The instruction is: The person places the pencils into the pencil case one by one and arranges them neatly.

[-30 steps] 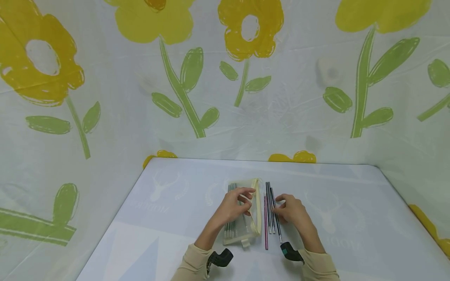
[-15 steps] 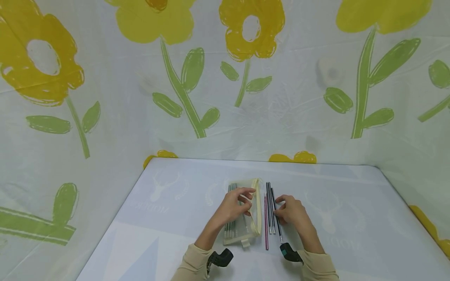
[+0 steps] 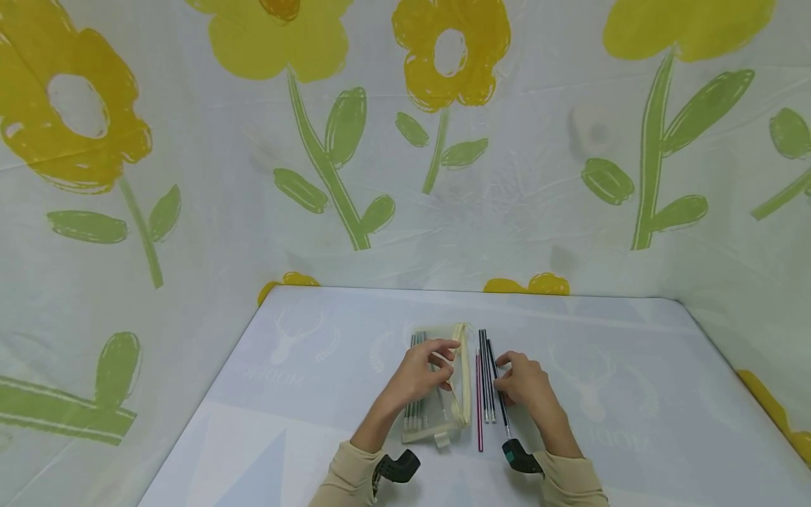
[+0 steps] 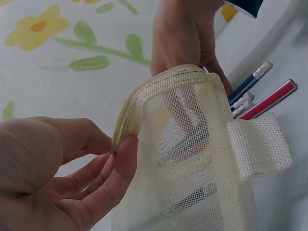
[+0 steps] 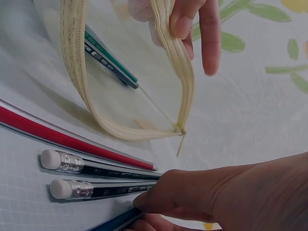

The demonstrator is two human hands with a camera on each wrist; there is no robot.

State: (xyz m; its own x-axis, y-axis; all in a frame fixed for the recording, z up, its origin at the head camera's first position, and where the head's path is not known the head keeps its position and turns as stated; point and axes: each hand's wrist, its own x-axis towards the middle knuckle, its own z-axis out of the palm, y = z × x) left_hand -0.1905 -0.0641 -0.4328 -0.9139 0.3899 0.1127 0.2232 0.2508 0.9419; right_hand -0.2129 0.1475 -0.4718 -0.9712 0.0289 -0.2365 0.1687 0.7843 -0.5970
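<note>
My left hand (image 3: 415, 373) pinches the zipper edge of a cream mesh pencil case (image 4: 183, 144) between thumb and fingertips, lifting that edge so the mouth gapes. Inside the case lie several pencils; green ones (image 5: 103, 57) show in the right wrist view. My right hand (image 3: 527, 380) is just right of the case, thumb and finger pinching a dark blue pencil (image 5: 118, 220) that slants on the table. Two black pencils (image 5: 113, 189) with white erasers and a red pencil (image 5: 72, 139) lie side by side between that pencil and the case.
A pale tabletop (image 3: 633, 366) with faint printed deer motifs carries everything. Its far edge meets a white flowered curtain (image 3: 507, 211) that hangs behind and at the sides. A fabric tab (image 4: 260, 147) sticks out from the case's near end. Black wrist cameras (image 3: 400, 466) sit at both cuffs.
</note>
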